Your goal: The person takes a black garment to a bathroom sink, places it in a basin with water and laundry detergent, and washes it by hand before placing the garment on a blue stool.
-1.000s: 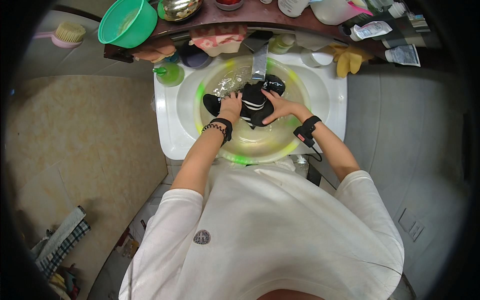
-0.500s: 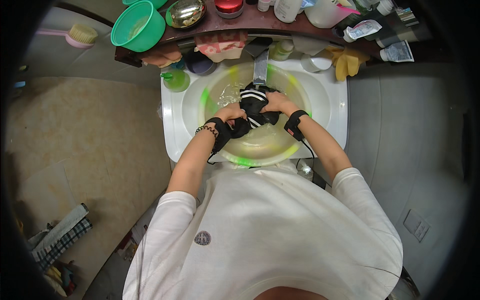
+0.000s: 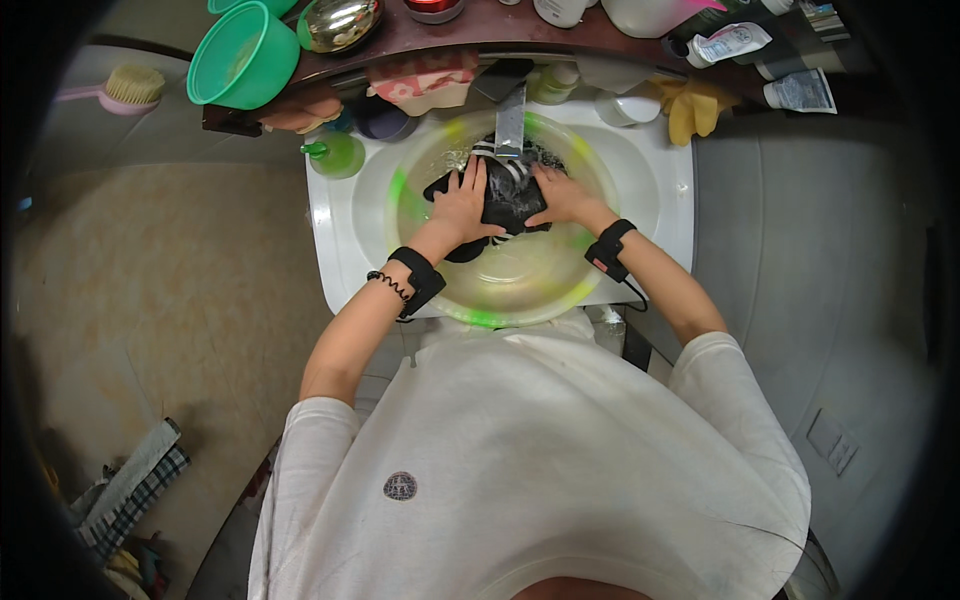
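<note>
A soaked black cloth with white stripes (image 3: 513,203) lies bunched in a translucent plastic basin (image 3: 484,318) with green and yellow patches. Directly above the cloth is the metal tap (image 3: 510,122), and water runs onto it with splashing around the far end. My left hand (image 3: 462,208) rests on the cloth's left side, fingers stretched forward and thumb out to the right. Against the right side lies my right hand (image 3: 566,198), its fingers and thumb apart. Neither hand is closed round the cloth.
The basin stands in a white sink (image 3: 648,190). A green pump bottle (image 3: 338,155) sits on its left rim. Yellow rubber gloves (image 3: 692,110) hang at the far right. A dark red shelf (image 3: 520,32) along the back carries a green bowl (image 3: 243,58), bottles and tubes.
My hands have gone from gripping the cloth to lying spread on its two sides. The cloth is spread flatter, and more water splashes at the tap. The view has shifted slightly.
</note>
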A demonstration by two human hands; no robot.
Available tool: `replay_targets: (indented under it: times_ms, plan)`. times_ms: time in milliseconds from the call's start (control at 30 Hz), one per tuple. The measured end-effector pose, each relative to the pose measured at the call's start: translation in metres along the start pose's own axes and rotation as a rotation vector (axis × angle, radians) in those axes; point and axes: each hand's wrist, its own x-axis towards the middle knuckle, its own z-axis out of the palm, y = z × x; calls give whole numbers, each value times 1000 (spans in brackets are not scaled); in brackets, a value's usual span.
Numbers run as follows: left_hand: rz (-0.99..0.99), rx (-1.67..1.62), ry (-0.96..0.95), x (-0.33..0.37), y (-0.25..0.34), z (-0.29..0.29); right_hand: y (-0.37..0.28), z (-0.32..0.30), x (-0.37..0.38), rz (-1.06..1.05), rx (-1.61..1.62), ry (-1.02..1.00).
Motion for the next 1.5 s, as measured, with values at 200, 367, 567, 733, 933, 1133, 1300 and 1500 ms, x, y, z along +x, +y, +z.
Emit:
replay_targets:
  times_ms: [200,367,567,733,933,1133,1300,1500]
  plan:
    - [-1,-206,4,26,-4,55,-1,12,8,162,178,-98]
    - [-115,-698,-11,5,-15,57,-22,-48,-73,335,132,193]
    - [-69,-405,-202,-45,-26,-1,-38,-115,-146,303,181,455]
    - [-77,-316,-58,-70,-21,-15,-63,-120,-82,132,124,626]
    - [-67,-341,224,-92,-17,14,-85,-123,8,-277,-89,996]
    - [-59,-431,452,-104,-15,45,-89,-127,29,-156,-186,902]
    - [-86,-403,524,-104,-13,54,-72,-132,18,-333,-205,830]
    - [-90,-414,519,-106,-15,58,-77,-134,11,-332,-190,789]
